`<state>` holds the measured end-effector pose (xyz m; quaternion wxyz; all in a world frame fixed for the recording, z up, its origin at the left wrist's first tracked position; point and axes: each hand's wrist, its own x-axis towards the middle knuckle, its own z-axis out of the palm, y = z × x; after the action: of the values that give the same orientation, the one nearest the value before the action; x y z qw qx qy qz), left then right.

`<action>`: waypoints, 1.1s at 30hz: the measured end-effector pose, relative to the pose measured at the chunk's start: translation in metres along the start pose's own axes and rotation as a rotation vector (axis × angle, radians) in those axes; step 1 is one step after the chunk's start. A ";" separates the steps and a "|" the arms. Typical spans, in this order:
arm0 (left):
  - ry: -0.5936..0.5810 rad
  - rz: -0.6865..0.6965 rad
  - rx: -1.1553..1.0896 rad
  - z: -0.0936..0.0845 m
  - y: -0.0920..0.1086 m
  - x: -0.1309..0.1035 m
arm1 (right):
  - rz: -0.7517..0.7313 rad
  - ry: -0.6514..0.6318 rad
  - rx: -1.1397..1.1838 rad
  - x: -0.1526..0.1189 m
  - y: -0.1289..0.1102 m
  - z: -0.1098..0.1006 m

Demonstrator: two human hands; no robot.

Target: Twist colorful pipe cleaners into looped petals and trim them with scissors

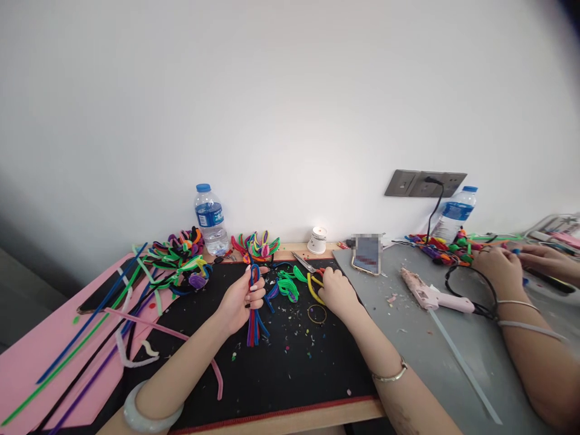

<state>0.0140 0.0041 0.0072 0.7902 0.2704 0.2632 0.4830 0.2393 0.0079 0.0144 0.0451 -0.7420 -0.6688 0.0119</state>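
A bundle of blue, red and purple pipe cleaners [256, 329] stands in my left hand [244, 299]. The fingers wrap round it, with bent loops above and loose ends hanging below. My right hand [336, 292] is closed at the yellow and orange handles of the scissors [314, 289], whose metal blades point up and left. Between my hands lie green pipe-cleaner shapes [288, 286] on the black mat [272, 386]. A thin brass-coloured ring [317, 313] rests just below the scissors.
Loose pipe cleaners [97, 335] spread over a pink sheet [27, 374] at left. Bunched pipe cleaners [179, 257], a water bottle [211, 220] and a paper cup [317, 240] line the wall. To the right are a phone [367, 254], a glue gun [437, 296] and another person's hands [498, 272].
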 end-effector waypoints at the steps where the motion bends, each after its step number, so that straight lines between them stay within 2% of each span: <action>1: -0.011 -0.013 0.007 0.000 0.000 -0.001 | 0.014 -0.022 0.014 0.001 0.001 0.003; 5: -0.047 -0.043 0.040 0.000 -0.001 -0.002 | 0.032 -0.054 0.077 0.008 0.006 0.008; 9: -0.069 -0.044 0.084 0.001 0.000 -0.003 | 0.096 0.086 0.192 0.015 0.012 0.003; 12: -0.075 -0.030 0.125 0.004 0.001 -0.005 | 0.099 0.192 0.422 0.017 0.011 -0.004; 14: -0.067 -0.001 0.161 0.005 0.001 -0.006 | 0.028 0.154 0.668 0.016 0.007 -0.007; 17: -0.030 0.059 0.212 0.007 0.002 -0.007 | -0.094 -0.178 1.096 0.009 -0.001 -0.009; 19: -0.002 0.106 0.226 0.008 0.003 -0.007 | -0.199 -0.366 1.301 0.003 -0.004 -0.011; 22: 0.026 0.173 0.220 0.007 0.004 -0.006 | -0.405 -0.707 1.462 -0.007 -0.005 -0.014; 24: 0.048 0.219 0.213 0.006 0.005 -0.005 | -0.455 -0.876 1.511 -0.011 -0.003 -0.014; 27: 0.074 0.277 0.213 0.005 0.006 -0.005 | -0.467 -1.010 1.474 -0.013 0.000 -0.013; 33: 0.075 0.329 0.264 0.008 0.008 -0.006 | -0.552 -1.063 1.378 -0.009 0.002 -0.007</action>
<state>0.0121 -0.0001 0.0188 0.6479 0.3927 0.3058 0.5766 0.2404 -0.0016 0.0207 0.1657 -0.2613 -0.6001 0.7377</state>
